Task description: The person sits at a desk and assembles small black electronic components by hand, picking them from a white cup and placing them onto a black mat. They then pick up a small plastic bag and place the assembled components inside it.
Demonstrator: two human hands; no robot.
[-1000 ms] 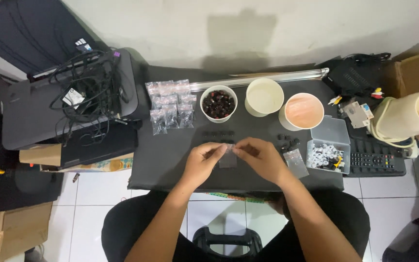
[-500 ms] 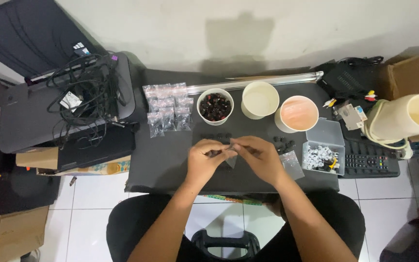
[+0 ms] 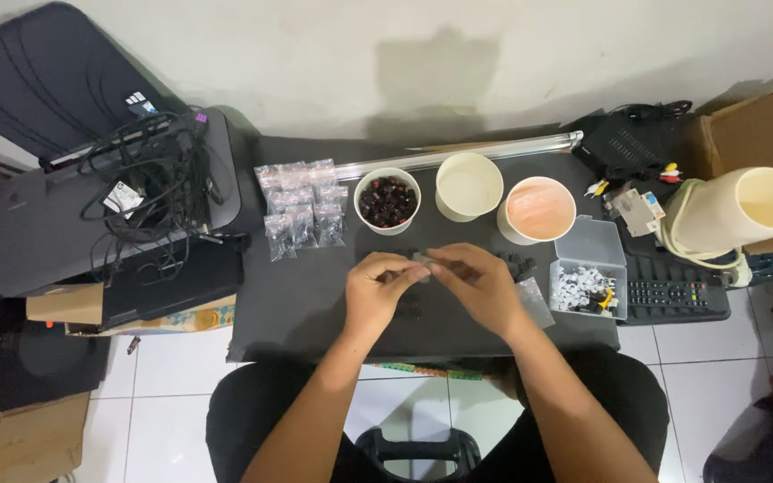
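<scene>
Both hands meet over the middle of a dark table [image 3: 297, 304]. My left hand [image 3: 378, 288] and my right hand [image 3: 478, 284] pinch a small clear plastic bag [image 3: 422, 259] between their fingertips. What the bag holds is too small to tell. Just beyond the hands stands a white cup of small dark red pieces [image 3: 387, 200]. Several small filled clear bags [image 3: 301, 210] lie in rows to its left. An empty clear bag [image 3: 537, 302] lies under my right wrist.
An empty cream cup [image 3: 468, 186] and a cup with a pinkish inside [image 3: 539, 209] stand at the back. A clear box of small white parts [image 3: 589, 279] and a remote control [image 3: 678, 299] lie right. A printer with tangled cables [image 3: 136, 192] sits left.
The two hands have drawn closer together around the small bag. The view has shifted slightly; the cups and bags on the table have not moved.
</scene>
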